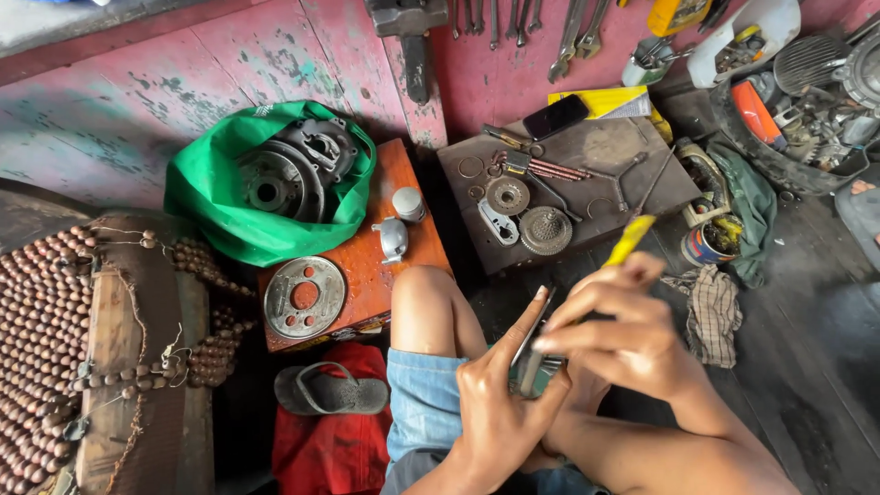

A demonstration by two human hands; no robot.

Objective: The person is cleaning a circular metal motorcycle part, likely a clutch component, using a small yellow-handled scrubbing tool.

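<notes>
Right now your left hand (500, 403) is curled tight around a flat metal part (530, 353), held on edge above your lap beside your bare knee (431, 302), while your right hand (610, 335) is closed around a yellow-handled tool (629, 240) whose tip, hidden behind your fingers, seems to meet that part. Keep the left grip firm and brace the wrist against your thigh so the part cannot twist, and press along the tool's line rather than sideways, which I judge would let it slip toward your thumb. Just ahead lie the dark board (587, 147) with a gear (545, 229) and washers, and the orange box (367, 266) carrying a round metal plate (304, 295); both are within reach, so set loosened pieces there rather than on the floor.
</notes>
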